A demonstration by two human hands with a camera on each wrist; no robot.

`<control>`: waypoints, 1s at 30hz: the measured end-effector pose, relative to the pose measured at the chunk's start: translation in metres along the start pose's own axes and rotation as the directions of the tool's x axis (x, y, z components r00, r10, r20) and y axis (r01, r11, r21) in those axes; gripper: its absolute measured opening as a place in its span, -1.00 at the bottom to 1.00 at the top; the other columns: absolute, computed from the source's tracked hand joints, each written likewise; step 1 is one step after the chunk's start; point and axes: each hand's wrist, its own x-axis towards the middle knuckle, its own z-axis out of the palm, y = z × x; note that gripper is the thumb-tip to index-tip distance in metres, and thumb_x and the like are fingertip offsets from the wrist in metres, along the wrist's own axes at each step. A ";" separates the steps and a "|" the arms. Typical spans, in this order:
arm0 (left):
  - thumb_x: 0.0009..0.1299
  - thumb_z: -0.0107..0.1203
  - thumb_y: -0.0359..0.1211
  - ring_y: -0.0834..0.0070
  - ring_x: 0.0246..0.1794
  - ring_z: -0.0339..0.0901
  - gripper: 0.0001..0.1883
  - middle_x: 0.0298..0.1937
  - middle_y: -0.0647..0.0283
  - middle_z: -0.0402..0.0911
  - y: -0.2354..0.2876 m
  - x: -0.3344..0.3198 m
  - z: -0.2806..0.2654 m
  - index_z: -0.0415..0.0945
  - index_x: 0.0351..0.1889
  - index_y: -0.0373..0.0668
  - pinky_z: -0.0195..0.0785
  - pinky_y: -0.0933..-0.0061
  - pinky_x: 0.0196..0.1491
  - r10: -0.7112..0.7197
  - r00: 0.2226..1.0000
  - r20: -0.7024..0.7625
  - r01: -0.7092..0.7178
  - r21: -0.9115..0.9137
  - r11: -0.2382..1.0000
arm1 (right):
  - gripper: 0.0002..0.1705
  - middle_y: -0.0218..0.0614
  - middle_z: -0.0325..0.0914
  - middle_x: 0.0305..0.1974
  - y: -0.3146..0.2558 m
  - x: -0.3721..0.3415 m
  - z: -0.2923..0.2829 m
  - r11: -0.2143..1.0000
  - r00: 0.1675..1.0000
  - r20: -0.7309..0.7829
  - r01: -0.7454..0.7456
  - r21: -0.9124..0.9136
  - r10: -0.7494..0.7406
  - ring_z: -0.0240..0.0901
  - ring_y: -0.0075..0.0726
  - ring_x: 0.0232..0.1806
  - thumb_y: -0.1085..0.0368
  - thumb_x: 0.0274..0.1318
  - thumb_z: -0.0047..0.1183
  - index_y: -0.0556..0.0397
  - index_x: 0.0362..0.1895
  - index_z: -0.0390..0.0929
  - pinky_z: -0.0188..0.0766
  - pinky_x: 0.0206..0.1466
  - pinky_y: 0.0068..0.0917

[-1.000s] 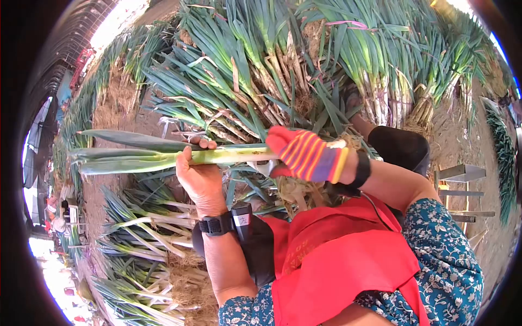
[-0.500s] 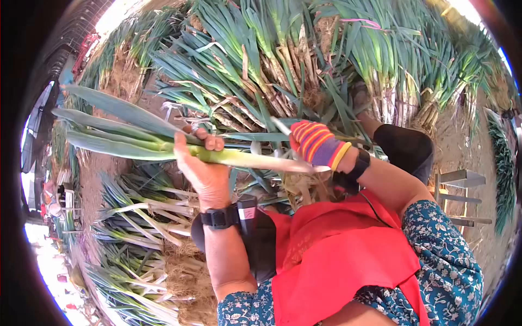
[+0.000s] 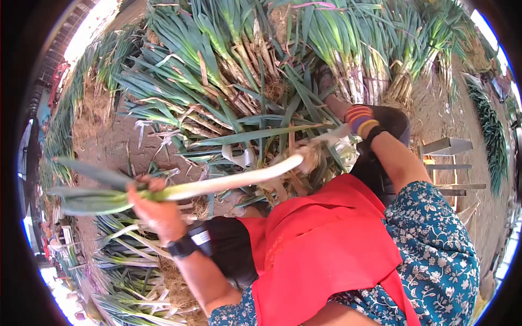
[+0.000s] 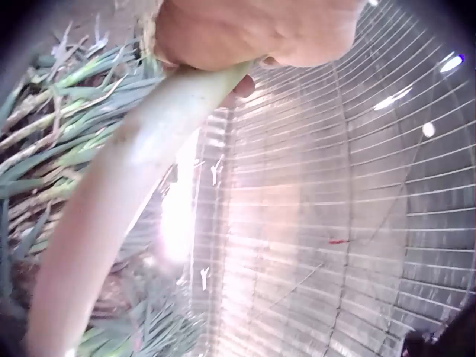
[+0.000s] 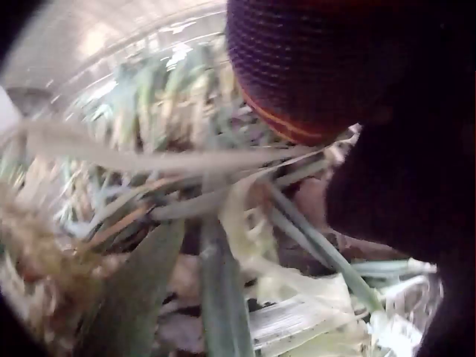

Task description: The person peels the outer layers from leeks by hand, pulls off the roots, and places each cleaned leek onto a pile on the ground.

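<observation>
My bare left hand grips a leek where its leaves meet the pale stem. The leaves point left, and the root end lies to the right, blurred. In the left wrist view the white stem runs down from the hand. My right hand, in a striped glove, is out beyond the root end. A pale strip of leaf stretches from it towards the roots. The right wrist view shows this strip running to the glove, whose fingertips are hidden.
Bundled leeks stand along the far side, and more lie in a heap nearer. Others with roots lie at the lower left. Loose leaves litter the ground between the legs. A metal stand is at the right.
The left hand has moved left and down with the leek. The right hand has moved up and right, away from the stem, with a pale strip trailing from it. The view has shifted right.
</observation>
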 end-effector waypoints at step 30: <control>0.21 0.11 -0.46 0.51 -0.69 0.36 -0.84 -0.58 0.29 0.42 0.017 -0.027 -0.048 0.43 -0.25 -0.21 0.23 0.60 -0.66 0.153 0.947 -0.281 -0.093 0.215 0.972 | -0.74 -0.15 0.58 -0.31 -0.255 -0.003 -0.125 0.164 0.450 -0.589 0.865 0.474 -0.671 0.53 -0.10 -0.28 0.20 0.01 0.04 0.04 -0.23 0.56 0.44 -0.21 -0.27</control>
